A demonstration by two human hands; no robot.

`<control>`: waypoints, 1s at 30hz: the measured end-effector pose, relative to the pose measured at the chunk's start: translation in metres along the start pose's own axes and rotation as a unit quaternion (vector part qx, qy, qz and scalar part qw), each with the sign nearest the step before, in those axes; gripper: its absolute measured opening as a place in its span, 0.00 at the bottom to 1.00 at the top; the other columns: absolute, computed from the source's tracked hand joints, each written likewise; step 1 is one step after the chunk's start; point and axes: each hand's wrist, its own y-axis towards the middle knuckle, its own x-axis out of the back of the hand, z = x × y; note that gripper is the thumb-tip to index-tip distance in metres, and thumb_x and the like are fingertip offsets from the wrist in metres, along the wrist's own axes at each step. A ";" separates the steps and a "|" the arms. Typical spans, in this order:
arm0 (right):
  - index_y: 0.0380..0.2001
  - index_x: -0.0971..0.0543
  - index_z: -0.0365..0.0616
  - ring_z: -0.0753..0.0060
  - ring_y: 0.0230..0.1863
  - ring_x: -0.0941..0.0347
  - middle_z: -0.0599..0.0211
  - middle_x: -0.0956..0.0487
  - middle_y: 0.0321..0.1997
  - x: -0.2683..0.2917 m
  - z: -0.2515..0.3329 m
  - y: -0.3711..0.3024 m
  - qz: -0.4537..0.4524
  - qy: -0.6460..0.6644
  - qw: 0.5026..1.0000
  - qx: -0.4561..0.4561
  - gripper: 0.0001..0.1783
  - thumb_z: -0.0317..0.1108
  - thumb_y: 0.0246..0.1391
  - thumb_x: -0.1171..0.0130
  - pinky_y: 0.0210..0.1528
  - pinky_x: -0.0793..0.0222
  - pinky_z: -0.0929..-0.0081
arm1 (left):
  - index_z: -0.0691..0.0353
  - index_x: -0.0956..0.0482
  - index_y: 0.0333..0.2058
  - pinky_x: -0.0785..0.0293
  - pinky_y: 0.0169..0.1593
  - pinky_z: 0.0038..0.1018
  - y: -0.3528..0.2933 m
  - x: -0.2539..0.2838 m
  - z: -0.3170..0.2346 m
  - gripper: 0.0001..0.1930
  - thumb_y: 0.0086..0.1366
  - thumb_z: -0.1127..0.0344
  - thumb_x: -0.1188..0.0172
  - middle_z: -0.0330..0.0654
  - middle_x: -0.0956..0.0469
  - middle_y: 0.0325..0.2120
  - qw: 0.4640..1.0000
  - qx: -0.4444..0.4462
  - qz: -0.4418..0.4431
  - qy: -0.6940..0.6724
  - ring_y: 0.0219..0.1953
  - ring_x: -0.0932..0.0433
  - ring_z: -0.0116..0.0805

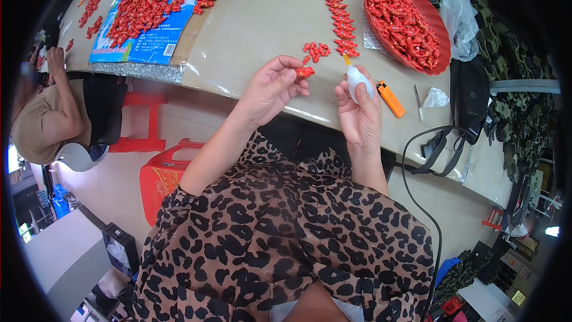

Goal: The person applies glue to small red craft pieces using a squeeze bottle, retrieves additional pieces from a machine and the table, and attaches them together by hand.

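Between the thumb and fingers of my left hand [275,88] is a small glossy red figurine [305,72], held over the table's near edge. My right hand [362,116] grips a white squeeze bottle [360,84], its yellow tip [347,59] pointing up and away from me. The tip and the figurine are apart. Several loose red pieces [317,51] lie just beyond my left hand. Past the bottle, a column of red figurines [342,22] runs away from me, set side by side.
A red basin [368,16] full of red pieces stands at the right. Near my right hand lie an orange tool [391,99], a slim metal tool [419,104] and crumpled tissue [437,98]. A black bag [468,98] hangs over the edge. More pieces cover a blue sheet [146,46]; a co-worker [59,113] sits left.
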 end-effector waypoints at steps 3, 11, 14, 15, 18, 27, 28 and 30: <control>0.42 0.35 0.37 0.72 0.31 0.30 0.63 0.28 0.32 0.011 0.002 0.006 0.056 -0.011 0.998 -0.026 0.20 0.30 0.45 0.45 0.32 0.32 0.76 | 0.64 0.35 0.37 0.32 0.35 0.25 -0.001 0.000 0.000 0.08 0.59 0.68 0.53 0.41 0.29 0.31 1.000 -0.001 0.007 0.000 0.30 0.30 0.28; 0.41 0.34 0.36 0.71 0.34 0.29 0.65 0.28 0.30 0.009 0.012 0.016 0.143 -0.172 0.975 0.001 0.20 0.30 0.43 0.43 0.37 0.35 0.77 | 0.61 0.33 0.35 0.38 0.29 0.22 -0.003 0.005 0.000 0.08 0.61 0.63 0.56 0.37 0.31 0.25 0.996 0.024 0.012 -0.081 0.24 0.35 0.25; 0.39 0.33 0.37 0.72 0.36 0.30 0.66 0.29 0.29 -0.006 0.015 0.018 0.081 -0.290 0.953 0.038 0.17 0.31 0.46 0.46 0.41 0.38 0.78 | 0.61 0.33 0.34 0.39 0.28 0.22 -0.003 0.002 -0.001 0.09 0.61 0.63 0.56 0.37 0.32 0.23 0.996 0.029 0.011 -0.086 0.23 0.37 0.25; 0.39 0.34 0.37 0.73 0.35 0.30 0.65 0.28 0.30 -0.005 0.014 0.021 0.087 -0.309 0.947 0.030 0.16 0.29 0.46 0.47 0.41 0.38 0.79 | 0.61 0.33 0.34 0.39 0.28 0.22 -0.003 0.002 -0.002 0.09 0.61 0.63 0.56 0.37 0.32 0.23 0.996 0.028 0.011 -0.086 0.23 0.37 0.25; 0.38 0.33 0.37 0.76 0.33 0.31 0.64 0.27 0.30 -0.001 0.004 0.029 0.082 -0.355 0.930 0.046 0.15 0.29 0.46 0.47 0.39 0.38 0.80 | 0.60 0.35 0.33 0.41 0.25 0.20 -0.003 0.002 -0.001 0.08 0.61 0.62 0.58 0.38 0.36 0.20 0.996 0.036 0.013 -0.086 0.21 0.39 0.25; 0.29 0.26 0.43 0.63 0.28 0.28 0.61 0.25 0.27 -0.023 -0.018 0.040 0.049 -0.727 0.668 0.151 0.16 0.37 0.33 0.38 0.30 0.35 0.71 | 0.61 0.36 0.33 0.42 0.25 0.19 -0.004 0.004 -0.003 0.09 0.62 0.61 0.59 0.37 0.37 0.20 0.993 0.033 0.037 -0.111 0.22 0.40 0.24; 0.29 0.25 0.43 0.59 0.28 0.29 0.60 0.25 0.26 -0.028 -0.019 0.040 0.040 -0.752 0.638 0.159 0.16 0.38 0.33 0.39 0.31 0.35 0.69 | 0.61 0.36 0.33 0.42 0.25 0.19 -0.004 0.004 -0.003 0.09 0.62 0.61 0.59 0.37 0.37 0.21 0.992 0.035 0.041 -0.112 0.22 0.40 0.24; 0.29 0.25 0.43 0.58 0.28 0.29 0.59 0.25 0.26 -0.034 -0.018 0.042 0.043 -0.780 0.611 0.130 0.17 0.39 0.34 0.39 0.31 0.35 0.68 | 0.61 0.36 0.32 0.42 0.25 0.19 -0.004 0.005 -0.002 0.09 0.62 0.61 0.60 0.37 0.37 0.21 0.992 0.037 0.046 -0.114 0.22 0.40 0.24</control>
